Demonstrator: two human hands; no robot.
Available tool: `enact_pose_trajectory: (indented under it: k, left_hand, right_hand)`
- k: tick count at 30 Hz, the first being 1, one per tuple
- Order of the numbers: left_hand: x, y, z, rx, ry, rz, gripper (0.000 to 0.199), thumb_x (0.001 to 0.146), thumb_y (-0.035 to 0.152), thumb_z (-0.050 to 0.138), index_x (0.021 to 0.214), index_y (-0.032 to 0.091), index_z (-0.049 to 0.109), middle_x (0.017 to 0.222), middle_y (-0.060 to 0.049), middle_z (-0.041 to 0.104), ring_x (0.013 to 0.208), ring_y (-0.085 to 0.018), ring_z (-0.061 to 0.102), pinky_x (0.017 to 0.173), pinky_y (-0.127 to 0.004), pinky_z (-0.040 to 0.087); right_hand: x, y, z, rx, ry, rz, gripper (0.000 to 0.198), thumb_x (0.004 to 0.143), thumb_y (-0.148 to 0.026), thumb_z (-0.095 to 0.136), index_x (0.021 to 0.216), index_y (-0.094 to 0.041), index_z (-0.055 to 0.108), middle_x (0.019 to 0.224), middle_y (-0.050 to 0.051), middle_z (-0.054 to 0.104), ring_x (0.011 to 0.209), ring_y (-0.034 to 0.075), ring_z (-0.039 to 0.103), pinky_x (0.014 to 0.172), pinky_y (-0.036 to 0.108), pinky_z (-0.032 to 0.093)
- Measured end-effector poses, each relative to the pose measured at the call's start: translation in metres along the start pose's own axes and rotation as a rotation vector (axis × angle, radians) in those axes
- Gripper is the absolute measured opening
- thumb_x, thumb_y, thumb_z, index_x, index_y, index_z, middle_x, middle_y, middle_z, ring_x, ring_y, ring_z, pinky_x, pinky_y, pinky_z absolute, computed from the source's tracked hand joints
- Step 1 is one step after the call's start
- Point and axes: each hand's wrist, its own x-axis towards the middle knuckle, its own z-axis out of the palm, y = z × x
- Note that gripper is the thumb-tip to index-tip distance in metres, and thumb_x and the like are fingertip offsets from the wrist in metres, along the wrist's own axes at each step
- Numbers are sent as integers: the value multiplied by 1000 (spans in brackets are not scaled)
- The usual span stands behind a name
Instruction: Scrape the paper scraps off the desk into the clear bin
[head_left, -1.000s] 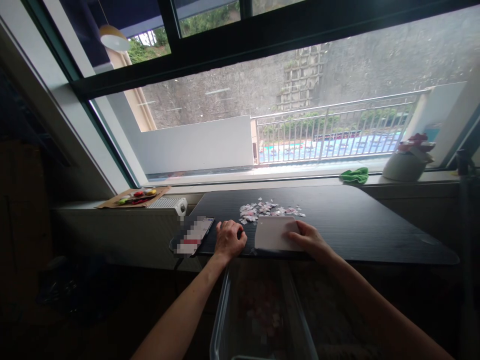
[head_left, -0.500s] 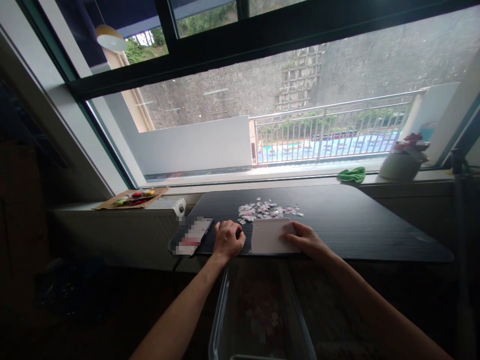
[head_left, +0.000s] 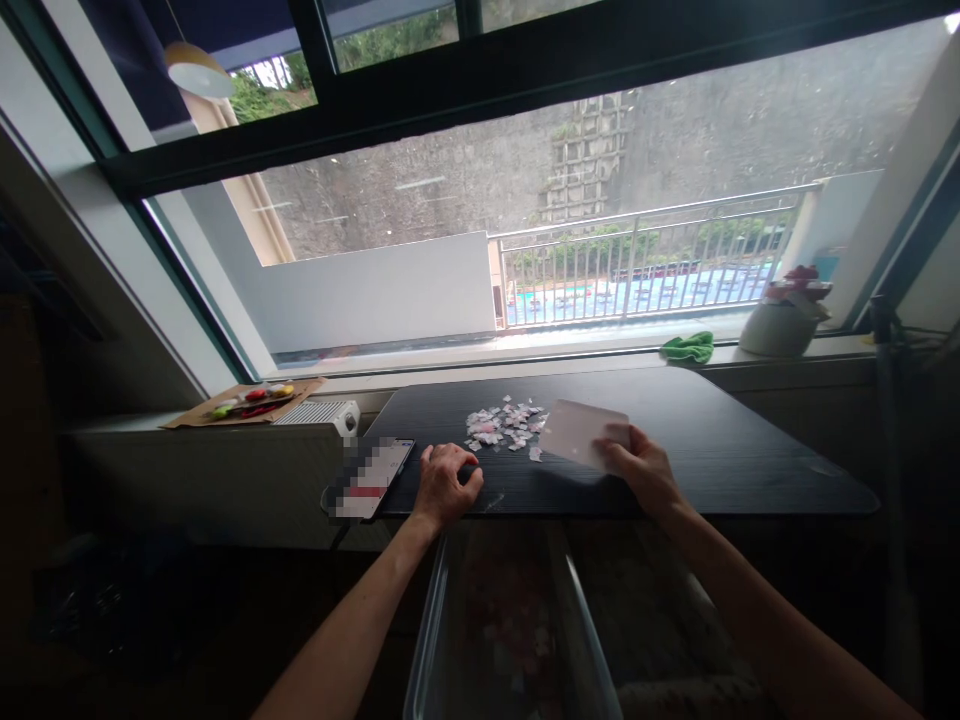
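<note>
My right hand (head_left: 639,465) grips a thin, pale plastic sheet (head_left: 581,432) by its right end. The sheet is tilted and raised over the dark tabletop, just right of a loose pile of small whitish and pinkish scraps (head_left: 495,428). One scrap lies apart, below the sheet's left end. On the left, my left hand (head_left: 448,482) rests at the table's front edge with its fingers loosely curved. Thumb and forefinger stand apart, and nothing shows between them. Below the edge stands a clear plastic bin (head_left: 581,610) with similar scraps dimly visible inside.
A phone (head_left: 379,475) lies at the left end of the black table (head_left: 742,450). Behind it, brown paper (head_left: 210,405) with colourful items rests by a radiator (head_left: 315,415). On the windowsill are a green cloth (head_left: 688,347) and a pale round container (head_left: 780,325).
My right hand has lifted the plastic sheet from the table's front edge and moved it right and away from me, turning it. My left hand stays at the edge.
</note>
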Motion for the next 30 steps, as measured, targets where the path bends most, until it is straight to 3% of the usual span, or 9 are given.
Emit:
enact_pose_trajectory:
  k: [7, 12, 18, 24, 30]
  left_hand:
    - [0, 0, 1, 19, 4, 20, 8, 75, 25, 55, 76, 22, 62, 85, -3, 65, 92, -21, 57, 105, -51, 27]
    - [0, 0, 1, 19, 14, 14, 7, 74, 24, 55, 75, 22, 62, 85, -3, 65, 92, -21, 57, 105, -51, 27]
    - [0, 0, 0, 22, 2, 8, 8, 74, 25, 56, 74, 22, 63, 85, -3, 65, 92, -21, 57, 106, -51, 26]
    - [0, 1, 0, 21, -2, 4, 8, 74, 25, 55, 75, 22, 62, 86, -3, 65, 93, -22, 57, 106, -52, 26]
    - [0, 2, -1, 28, -1, 5, 10, 75, 26, 53, 74, 22, 62, 86, -3, 66, 93, -21, 58, 106, -51, 26]
  right_hand:
    - [-6, -2, 1, -254, -26, -70, 22, 62, -34, 66, 78, -19, 63, 68, -1, 62, 63, 16, 56, 56, 27, 45]
    - [-6, -2, 0, -228, 58, -60, 23, 62, -35, 63, 78, -19, 62, 66, -2, 60, 60, 15, 53, 54, 27, 44]
    - [-7, -4, 4, -229, -72, -88, 30, 61, -40, 67, 82, -19, 63, 70, 0, 64, 66, 18, 58, 61, 29, 47]
    - [-10, -9, 1, -281, 80, -43, 18, 63, -33, 61, 74, -20, 61, 64, -2, 58, 60, 15, 52, 54, 26, 43]
    - [-10, -8, 2, -298, 85, -38, 18, 61, -34, 60, 73, -20, 61, 64, -2, 58, 60, 16, 52, 54, 27, 42]
